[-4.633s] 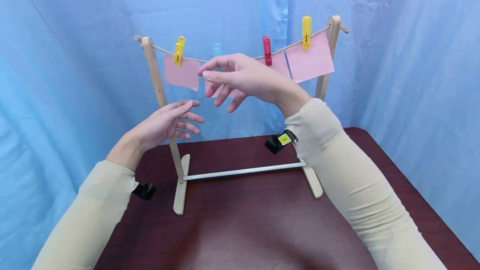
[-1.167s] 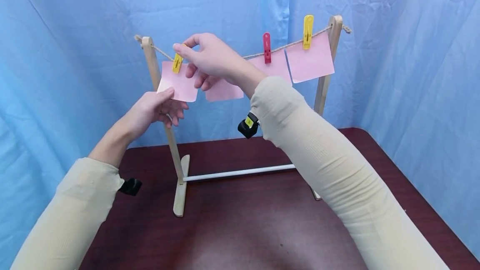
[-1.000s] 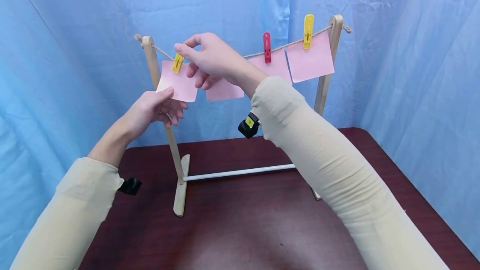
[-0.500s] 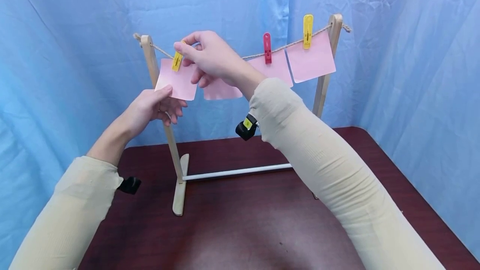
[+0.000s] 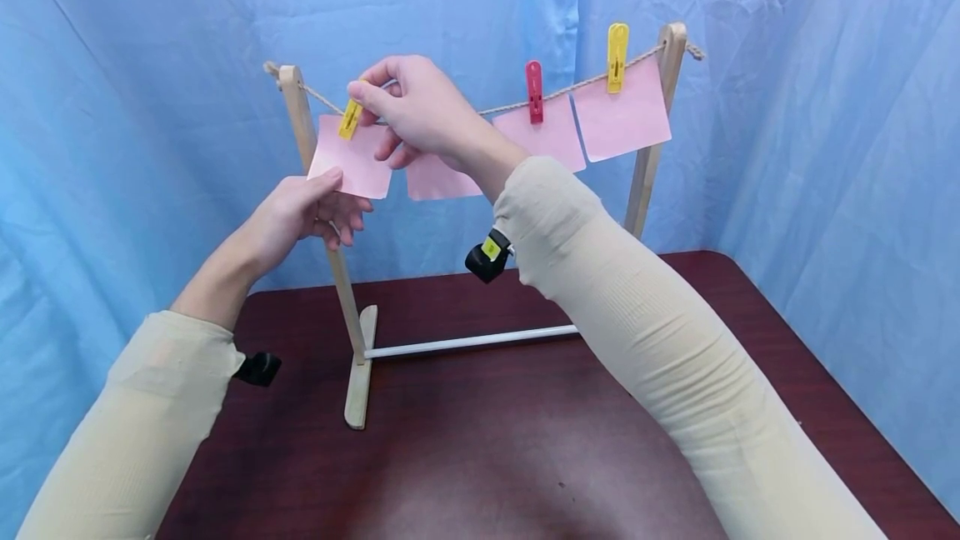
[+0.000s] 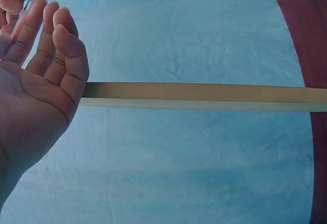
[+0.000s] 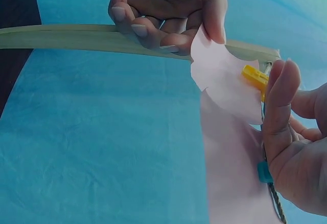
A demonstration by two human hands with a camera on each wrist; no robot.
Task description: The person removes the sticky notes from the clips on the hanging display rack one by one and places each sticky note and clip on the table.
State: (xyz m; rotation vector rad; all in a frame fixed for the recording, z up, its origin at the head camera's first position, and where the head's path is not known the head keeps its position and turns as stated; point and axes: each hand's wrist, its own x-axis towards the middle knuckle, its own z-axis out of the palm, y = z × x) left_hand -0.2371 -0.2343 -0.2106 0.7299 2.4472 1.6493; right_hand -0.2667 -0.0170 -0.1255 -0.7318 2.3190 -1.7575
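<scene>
My right hand [image 5: 427,111] pinches the top of a yellow clothespin [image 5: 348,122] between thumb and index finger, its other fingers loosely bent. The clothespin's lower end lies over the top of the leftmost pink paper [image 5: 362,163] at the rope. My left hand [image 5: 296,211] holds that paper's lower left corner, thumb in front and fingers behind. In the right wrist view the paper [image 7: 225,73] bends between both hands, and the yellow clothespin [image 7: 254,76] touches its edge. The left wrist view shows the left palm [image 6: 36,96] with its other fingers bent upward.
A rope [image 5: 513,109] spans two wooden posts [image 5: 652,165] joined by a white bar [image 5: 472,343]. A red clothespin [image 5: 535,92] and another yellow one [image 5: 617,58] hold pink papers. A blue clothespin [image 7: 264,172] shows beneath the right hand. The dark table [image 5: 465,440] lies below.
Both hands hung loose several seconds ago; since then the left has taken the paper's corner and the right the yellow clothespin. Over the last second the clothespin has tilted slightly.
</scene>
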